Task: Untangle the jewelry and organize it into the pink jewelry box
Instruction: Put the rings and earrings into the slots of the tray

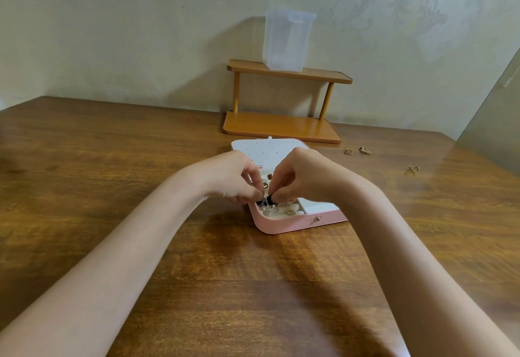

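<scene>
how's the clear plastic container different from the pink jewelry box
The clear plastic container stands tall on the top tier of the wooden two-tier shelf; the pink jewelry box lies low and flat on the brown wooden table. The container is translucent and looks empty; the box is opaque, open, with small jewelry inside. Both hands work over the box; nothing touches the container. Both are boxy.
</scene>
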Demonstrator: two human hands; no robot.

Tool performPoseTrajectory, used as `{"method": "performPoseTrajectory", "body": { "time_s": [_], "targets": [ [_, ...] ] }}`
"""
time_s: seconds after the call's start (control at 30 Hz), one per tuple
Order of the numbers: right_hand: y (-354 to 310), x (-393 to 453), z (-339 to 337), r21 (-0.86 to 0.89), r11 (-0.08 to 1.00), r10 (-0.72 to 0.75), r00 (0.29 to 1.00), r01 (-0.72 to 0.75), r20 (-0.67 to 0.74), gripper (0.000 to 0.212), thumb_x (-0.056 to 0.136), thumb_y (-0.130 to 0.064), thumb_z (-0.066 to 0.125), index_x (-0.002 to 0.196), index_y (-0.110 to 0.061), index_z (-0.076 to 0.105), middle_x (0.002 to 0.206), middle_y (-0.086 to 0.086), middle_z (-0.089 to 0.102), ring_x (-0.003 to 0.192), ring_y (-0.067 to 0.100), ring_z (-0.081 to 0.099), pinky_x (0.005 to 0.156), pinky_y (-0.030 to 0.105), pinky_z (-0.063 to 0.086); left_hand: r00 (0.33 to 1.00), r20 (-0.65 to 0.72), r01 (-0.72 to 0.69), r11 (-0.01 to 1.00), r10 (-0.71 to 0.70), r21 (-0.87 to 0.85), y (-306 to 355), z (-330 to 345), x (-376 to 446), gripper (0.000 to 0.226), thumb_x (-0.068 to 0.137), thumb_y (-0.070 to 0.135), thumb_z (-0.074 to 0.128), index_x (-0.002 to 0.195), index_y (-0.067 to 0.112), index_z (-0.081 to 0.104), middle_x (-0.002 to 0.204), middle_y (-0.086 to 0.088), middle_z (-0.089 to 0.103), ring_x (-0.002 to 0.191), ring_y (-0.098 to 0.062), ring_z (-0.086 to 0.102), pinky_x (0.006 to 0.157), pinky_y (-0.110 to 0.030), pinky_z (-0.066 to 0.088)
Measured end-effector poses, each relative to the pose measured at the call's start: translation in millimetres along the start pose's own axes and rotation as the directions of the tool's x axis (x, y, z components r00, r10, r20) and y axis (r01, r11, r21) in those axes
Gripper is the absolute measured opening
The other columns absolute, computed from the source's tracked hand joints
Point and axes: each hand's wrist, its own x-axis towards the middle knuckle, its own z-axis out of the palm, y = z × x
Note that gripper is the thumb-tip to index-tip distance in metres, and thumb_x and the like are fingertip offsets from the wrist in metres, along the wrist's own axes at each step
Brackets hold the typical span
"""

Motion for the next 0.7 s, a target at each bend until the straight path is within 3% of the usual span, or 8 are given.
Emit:
{"method": "performPoseTrajectory", "body": {
  "time_s": [0.23,0.37,0.47,0.6,0.7],
  "targets": [
    [-0.4,-2.4,-7.2,0.06,0.998,0.031,0.999,-0.03,-0.02,0.009,0.082,-0.012,0.071,0.091,-0.01,0.071,0.075,-0.002,0.068,0.065,0.005,0.065,0.068,0.02,0.057,1.0,-0.023,-0.02,1.0,0.02,0.01,0.7,-2.0,-1.6,0.009,0.085,0.017,0.068,0.079,0.023,0.063,0.073,0.005,0.06,0.055,-0.001,0.054,0.049,-0.011,0.042],
    [22.9,-7.7,-29.8,0.086,0.989,0.139,0.945,-0.119,-0.295,0.01,0.088,-0.009,0.061,0.093,-0.008,0.07,0.074,-0.003,0.064,0.065,0.005,0.059,0.058,0.012,0.05,0.97,-0.233,-0.101,0.988,0.072,-0.114,2.9,-0.4,-0.8,0.01,0.083,0.017,0.069,0.077,0.023,0.063,0.07,0.005,0.058,0.063,-0.008,0.051,0.057,-0.02,0.04],
    [62.0,-7.4,-35.1,0.069,0.938,0.329,0.814,-0.338,-0.479,0.02,0.091,-0.005,0.054,0.094,-0.01,0.073,0.093,0.005,0.068,0.083,0.019,0.059,0.071,0.024,0.043,0.914,-0.389,-0.17,0.98,0.118,-0.102,6.4,13.3,4.9,0.011,0.084,0.018,0.067,0.077,0.022,0.061,0.071,0.008,0.055,0.061,-0.002,0.047,0.056,-0.014,0.037],
    [104.7,-11.0,-19.7,0.053,0.853,0.493,0.767,-0.519,-0.41,0.023,0.089,-0.003,0.054,0.099,-0.012,0.073,0.108,0.013,0.068,0.1,0.029,0.06,0.083,0.031,0.047,0.88,-0.446,-0.215,0.974,0.163,-0.069,8.0,25.2,10.8,0.016,0.085,0.015,0.064,0.074,0.026,0.059,0.069,0.01,0.056,0.059,0.001,0.048,0.053,-0.007,0.037],
    [109.9,-14.2,-14.6,0.089,0.84,0.521,0.749,-0.536,-0.409,0.025,0.084,0.003,0.056,0.084,-0.016,0.072,0.1,0.015,0.068,0.087,0.027,0.06,0.074,0.028,0.046,0.876,-0.45,-0.22,0.974,0.172,-0.056,8.3,28.0,12.4,0.016,0.086,0.017,0.063,0.075,0.027,0.058,0.071,0.008,0.058,0.061,-0.001,0.05,0.057,-0.013,0.04]
  ]
}}
